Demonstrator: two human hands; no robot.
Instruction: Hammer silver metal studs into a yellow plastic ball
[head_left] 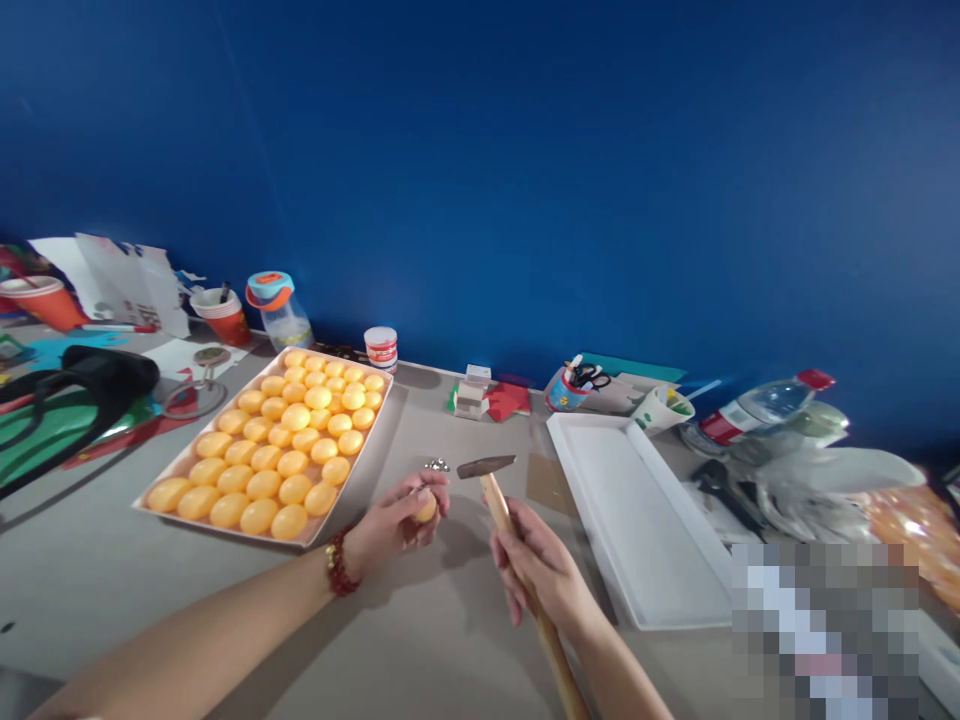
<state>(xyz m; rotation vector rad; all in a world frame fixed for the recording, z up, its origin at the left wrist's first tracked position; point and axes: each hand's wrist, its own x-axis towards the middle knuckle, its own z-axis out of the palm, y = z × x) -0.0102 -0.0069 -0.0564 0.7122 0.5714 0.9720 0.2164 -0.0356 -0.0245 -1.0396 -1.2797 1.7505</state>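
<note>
My left hand (401, 518), with a dark red bead bracelet at the wrist, is closed around a small orange-tan round object (426, 507). Fingers partly cover it, so its exact kind is unclear. Just beyond the fingertips lies a small cluster of shiny silver pieces (437, 465), too small to name. My right hand (536, 560) grips the wooden handle of a hammer (487, 467), whose metal head is raised to the right of my left hand, apart from it. To the left stands a shallow white box (142, 503) filled with orange table tennis balls (265, 457).
A long white tray (652, 520) lies on the right. Along the blue wall stand a water bottle (281, 315), a lidded tub (382, 348), a small box (472, 395) and a pen cup with scissors (568, 388). A plastic bottle (757, 410) leans among bags at far right.
</note>
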